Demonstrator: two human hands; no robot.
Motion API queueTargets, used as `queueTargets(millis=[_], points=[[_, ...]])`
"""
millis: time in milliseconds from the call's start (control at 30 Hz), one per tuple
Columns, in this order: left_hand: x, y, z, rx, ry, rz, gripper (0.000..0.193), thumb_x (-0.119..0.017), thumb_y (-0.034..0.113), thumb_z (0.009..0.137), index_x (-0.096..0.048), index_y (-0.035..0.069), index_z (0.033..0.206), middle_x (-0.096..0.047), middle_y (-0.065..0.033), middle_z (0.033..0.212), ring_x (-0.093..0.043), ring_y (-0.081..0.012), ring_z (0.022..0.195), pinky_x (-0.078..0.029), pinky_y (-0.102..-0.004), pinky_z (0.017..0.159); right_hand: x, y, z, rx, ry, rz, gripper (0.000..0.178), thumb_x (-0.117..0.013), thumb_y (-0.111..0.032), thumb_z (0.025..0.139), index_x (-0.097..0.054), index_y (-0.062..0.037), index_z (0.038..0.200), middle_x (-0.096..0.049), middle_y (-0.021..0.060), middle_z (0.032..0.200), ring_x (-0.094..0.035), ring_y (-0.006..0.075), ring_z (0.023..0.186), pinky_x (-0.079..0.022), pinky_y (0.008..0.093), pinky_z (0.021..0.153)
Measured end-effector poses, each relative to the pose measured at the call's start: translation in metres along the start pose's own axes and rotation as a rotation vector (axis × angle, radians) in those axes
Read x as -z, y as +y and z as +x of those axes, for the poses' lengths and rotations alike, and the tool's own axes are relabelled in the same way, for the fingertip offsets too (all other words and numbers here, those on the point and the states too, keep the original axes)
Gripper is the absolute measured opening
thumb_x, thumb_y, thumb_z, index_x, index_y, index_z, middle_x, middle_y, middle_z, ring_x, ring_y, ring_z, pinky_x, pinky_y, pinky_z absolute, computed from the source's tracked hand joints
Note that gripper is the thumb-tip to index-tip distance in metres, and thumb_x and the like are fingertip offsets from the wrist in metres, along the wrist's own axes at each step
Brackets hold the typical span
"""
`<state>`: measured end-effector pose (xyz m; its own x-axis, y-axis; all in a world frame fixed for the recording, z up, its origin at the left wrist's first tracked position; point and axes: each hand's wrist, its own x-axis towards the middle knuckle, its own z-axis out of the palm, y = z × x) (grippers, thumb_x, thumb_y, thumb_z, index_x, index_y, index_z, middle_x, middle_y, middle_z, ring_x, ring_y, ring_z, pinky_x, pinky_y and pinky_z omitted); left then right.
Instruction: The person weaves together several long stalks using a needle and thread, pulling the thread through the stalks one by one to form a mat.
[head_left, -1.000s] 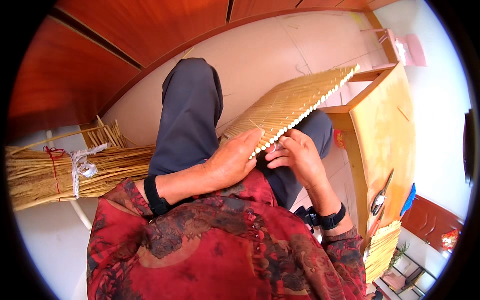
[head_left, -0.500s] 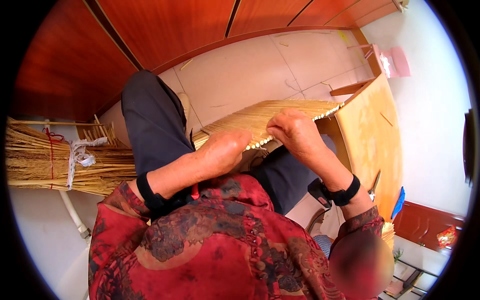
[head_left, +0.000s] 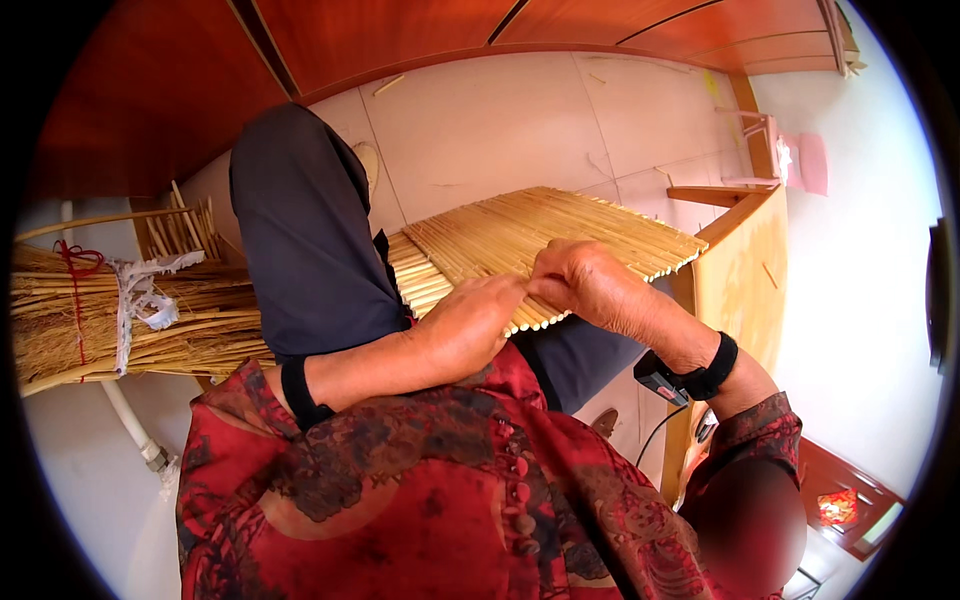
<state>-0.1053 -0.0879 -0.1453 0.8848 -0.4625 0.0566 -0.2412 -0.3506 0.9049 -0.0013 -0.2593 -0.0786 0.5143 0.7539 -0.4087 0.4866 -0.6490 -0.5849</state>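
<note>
The left hand [head_left: 470, 318] grasped the near edge of the stalk mat [head_left: 560, 225]. Beside it, the right hand [head_left: 588, 285] had its fingers curled closed at that edge, their contents hidden. The mat spread over the right thigh [head_left: 580, 362], towards the wooden table [head_left: 745, 270].

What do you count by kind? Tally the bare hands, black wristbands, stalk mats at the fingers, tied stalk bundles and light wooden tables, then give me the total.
Left hand and right hand: 2
Left black wristband and right black wristband: 2
Stalk mat: 1
Tied stalk bundle: 1
Light wooden table: 1
Total: 7
</note>
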Motion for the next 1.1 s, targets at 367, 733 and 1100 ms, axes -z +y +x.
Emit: queueTargets(millis=[367, 733, 1100], points=[[-0.016, -0.007, -0.002, -0.134, 0.123, -0.039, 0.042, -0.057, -0.003, 0.066, -0.052, -0.005, 0.107, -0.054, -0.0185, 0.105, -0.052, -0.0363, 0.103, -0.041, -0.0429, 0.087, -0.01, 0.007, -0.006, 0.071, -0.016, 0.016, 0.011, -0.066, -0.011, 0.081, -0.061, -0.0008, 0.08, -0.059, 0.0177, 0.078, -0.059, 0.0384, 0.076, -0.048, 0.0434, 0.065], [-0.009, -0.01, 0.002, -0.102, -0.09, 0.036, 0.056, -0.062, -0.003, 0.063, -0.049, -0.007, 0.117, -0.054, -0.0215, 0.113, -0.051, -0.0401, 0.106, -0.041, -0.0443, 0.093, -0.018, 0.0, 0.001, 0.072, 0.187, 0.084, 0.01, -0.061, -0.006, 0.086, -0.06, 0.0018, 0.081, -0.06, 0.0116, 0.08, -0.059, 0.024, 0.073, -0.045, 0.0313, 0.063], [0.005, 0.001, 0.002, -0.056, -0.126, 0.152, 0.056, -0.056, -0.004, 0.072, -0.042, -0.011, 0.125, -0.051, -0.029, 0.123, -0.053, -0.0426, 0.108, -0.045, -0.0431, 0.093, 0.056, -0.024, 0.038, -0.122, 0.132, 1.2, 0.02, -0.054, -0.024, 0.096, -0.057, -0.0052, 0.089, -0.061, 0.0024, 0.075, -0.059, 0.0129, 0.055, -0.053, 0.0287, 0.057]])
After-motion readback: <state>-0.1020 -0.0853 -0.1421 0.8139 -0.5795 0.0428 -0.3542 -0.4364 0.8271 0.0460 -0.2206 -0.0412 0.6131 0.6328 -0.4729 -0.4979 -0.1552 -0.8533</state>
